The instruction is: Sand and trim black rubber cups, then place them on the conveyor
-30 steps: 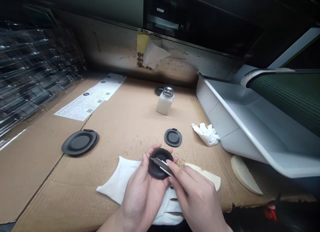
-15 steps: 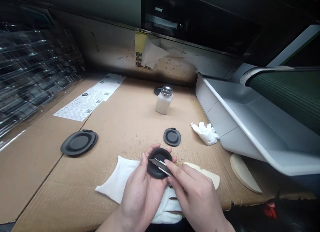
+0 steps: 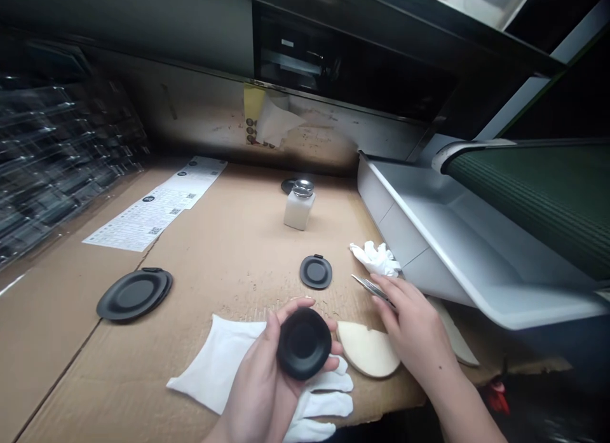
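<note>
My left hand (image 3: 281,373) holds a round black shallow cap (image 3: 304,343), its recessed face turned up and its rim between thumb and fingers. My right hand (image 3: 417,325) is closed on a slim metal craft knife (image 3: 374,290), its tip pointing up and left, apart from the cap. Beneath my left hand lies a white glove (image 3: 223,354), partly covered. Between my hands rests a cream half-round pad (image 3: 369,349). Beyond the cap, a smaller black plate with a tab (image 3: 316,272) lies flat on the cardboard.
On the left sit stacked black plates (image 3: 136,295), paper label sheets (image 3: 155,204) and clear plastic trays (image 3: 57,144). A white dispenser bottle (image 3: 299,209) stands farther back. At right are a crumpled white cloth (image 3: 376,258) and a large grey bin (image 3: 429,258).
My right hand has lifted the craft knife off the cap and moved it right, near the crumpled cloth. The cap stays in my left hand. The view has shifted slightly.
</note>
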